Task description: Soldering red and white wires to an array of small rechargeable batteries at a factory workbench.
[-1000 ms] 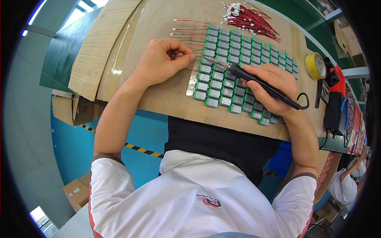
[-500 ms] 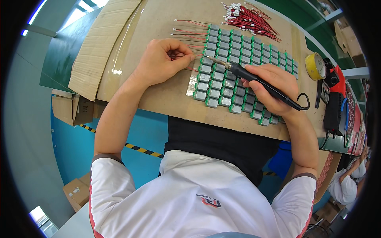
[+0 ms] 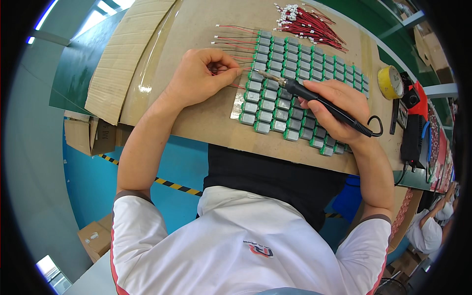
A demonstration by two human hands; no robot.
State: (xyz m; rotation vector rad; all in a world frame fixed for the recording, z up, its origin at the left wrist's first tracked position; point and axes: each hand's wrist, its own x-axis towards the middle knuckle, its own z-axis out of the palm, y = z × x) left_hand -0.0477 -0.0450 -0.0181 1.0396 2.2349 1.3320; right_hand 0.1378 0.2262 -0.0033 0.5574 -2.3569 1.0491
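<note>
Rows of small grey battery cells with green circuit boards (image 3: pixel 268 104) lie on the cardboard-covered bench. My right hand (image 3: pixel 339 105) grips a black-handled soldering iron (image 3: pixel 324 102), its metal tip pointing left at a green board in the leftmost column. At that same spot my left hand (image 3: pixel 209 76) pinches a thin red-and-black wire lead, mostly hidden by my fingers. Farther up the column, several red and black leads with white connectors (image 3: pixel 233 38) stretch left from the boards. Whether the iron's tip touches the wire or the board is too small to tell.
A heap of red and black leads with white plugs (image 3: pixel 309 27) lies at the far side. To the right are a yellow tape roll (image 3: pixel 391 82) and a black box-shaped unit (image 3: pixel 415 140). A cardboard sheet (image 3: pixel 130 54) covers the left edge. Another person (image 3: pixel 427 228) is at far right.
</note>
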